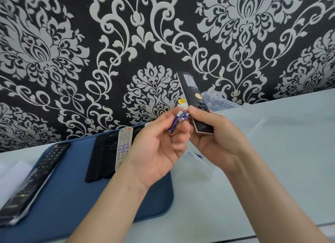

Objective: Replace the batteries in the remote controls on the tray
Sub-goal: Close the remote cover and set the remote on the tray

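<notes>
Pale worktop (290, 152); left hand (154, 152) pinches two purple batteries (178, 120); right hand (217, 139) grips black remote (192, 96) (back up); loading step, likely; next: seat cells, polarity matched.

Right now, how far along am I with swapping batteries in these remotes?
Done: one long black remote is off the blue tray, back up in your right hand, its battery bay apparently open. In hand: your left hand pinches two purple cylindrical batteries beside it; old or new, I cannot tell. Left: the grey remote with coloured buttons and black remotes lie face up on the tray.
</notes>
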`<state>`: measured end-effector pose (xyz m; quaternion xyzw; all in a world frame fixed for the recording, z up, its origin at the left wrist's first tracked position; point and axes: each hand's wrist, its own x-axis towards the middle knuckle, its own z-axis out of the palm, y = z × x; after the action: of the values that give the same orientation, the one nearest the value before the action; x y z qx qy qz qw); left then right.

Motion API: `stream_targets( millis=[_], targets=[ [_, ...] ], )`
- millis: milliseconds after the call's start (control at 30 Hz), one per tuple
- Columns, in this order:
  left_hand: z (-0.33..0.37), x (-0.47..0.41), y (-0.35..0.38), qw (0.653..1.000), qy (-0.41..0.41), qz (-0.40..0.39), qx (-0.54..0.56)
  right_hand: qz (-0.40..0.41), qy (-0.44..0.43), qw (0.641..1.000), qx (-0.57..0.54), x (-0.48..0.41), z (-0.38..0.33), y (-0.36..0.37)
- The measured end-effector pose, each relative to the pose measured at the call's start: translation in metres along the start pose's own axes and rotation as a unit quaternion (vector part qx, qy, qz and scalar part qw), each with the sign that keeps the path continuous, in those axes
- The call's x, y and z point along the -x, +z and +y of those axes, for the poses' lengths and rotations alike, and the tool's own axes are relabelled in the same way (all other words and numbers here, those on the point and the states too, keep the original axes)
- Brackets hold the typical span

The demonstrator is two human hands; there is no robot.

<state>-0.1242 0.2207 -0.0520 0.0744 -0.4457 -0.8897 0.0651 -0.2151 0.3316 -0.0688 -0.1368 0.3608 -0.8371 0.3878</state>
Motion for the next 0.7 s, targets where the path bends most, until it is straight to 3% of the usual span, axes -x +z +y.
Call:
stream_targets(
  millis=[133, 300, 400, 467, 600, 700],
  targets=[
    [0.0, 0.004, -0.007, 0.997, 0.001, -0.071, -0.016, 0.024, -0.042, 0.998, 0.034, 0.001, -0.001, -0.003],
    [0.001, 0.01, -0.002, 0.988, 0.043, 0.007, -0.147, 0.062, -0.142, 0.977, 0.144, 0.004, -0.001, 0.002],
    [0.0, 0.015, -0.006, 0.929, 0.128, 0.082, -0.339, 0.04, -0.183, 0.959, 0.211, 0.006, 0.002, 0.01],
    [0.003, 0.018, -0.013, 0.892, 0.178, 0.112, -0.4, 0.018, -0.181, 0.957, 0.224, 0.007, 0.007, 0.015],
    [0.013, 0.03, -0.024, 0.813, 0.219, 0.103, -0.53, -0.01, -0.131, 0.97, 0.204, 0.004, 0.018, 0.021],
    [0.022, 0.042, -0.03, 0.777, 0.203, 0.059, -0.593, -0.026, -0.087, 0.985, 0.147, 0.0, 0.029, 0.029]
  ],
)
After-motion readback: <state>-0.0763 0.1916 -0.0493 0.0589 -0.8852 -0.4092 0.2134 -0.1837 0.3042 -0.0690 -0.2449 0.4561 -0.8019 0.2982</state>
